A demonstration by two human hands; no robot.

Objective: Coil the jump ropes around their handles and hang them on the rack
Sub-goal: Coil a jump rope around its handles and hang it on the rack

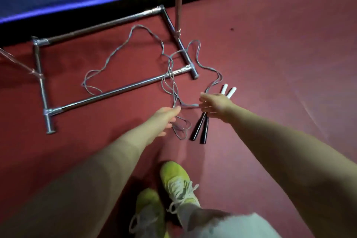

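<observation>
At centre frame our right hand [214, 105] grips the two slim black-and-white rigid handles [201, 127] together; our left hand [166, 120] pinches the thin grey cord [123, 48], sprawled limp over the metal rack base [108, 92]. Light, floppy, tangle-prone, we judge: hold the handles, feed the cord.

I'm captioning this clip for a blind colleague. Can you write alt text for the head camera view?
A right hand grips two jump rope handles while the left hand pinches the grey rope, which trails loosely across the rack's metal base on a red floor.
</observation>
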